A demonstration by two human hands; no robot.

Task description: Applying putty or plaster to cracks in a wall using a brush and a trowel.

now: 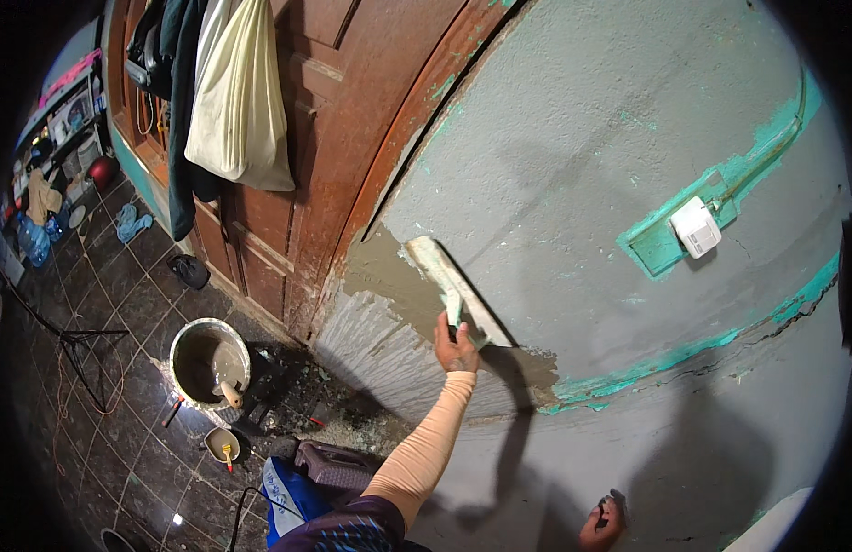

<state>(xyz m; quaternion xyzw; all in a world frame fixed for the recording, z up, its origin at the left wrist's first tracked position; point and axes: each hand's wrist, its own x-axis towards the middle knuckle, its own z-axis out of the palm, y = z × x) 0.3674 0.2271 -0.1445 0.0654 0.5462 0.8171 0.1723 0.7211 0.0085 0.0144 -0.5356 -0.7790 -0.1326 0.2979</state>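
Observation:
My left hand (457,347), in a beige sleeve, is closed round the handle of a long plastering trowel (486,317). The trowel's light, smeared blade lies along the grey wall (564,175). Around it spreads a patch of wet brown-grey plaster (384,267). Below that patch is a paler, streaked area (361,345) beside the door frame. At the lower right, my right hand (602,524) has its fingers curled near the wall, with something dark at them that I cannot make out.
A bucket of grey mix (210,363) with a wooden-handled tool stands on the tiled floor, near a small pot with a brush (223,446). Bags (242,101) hang on the brown door (343,120). A white socket box (695,227) juts from the wall. A tripod (76,340) stands left.

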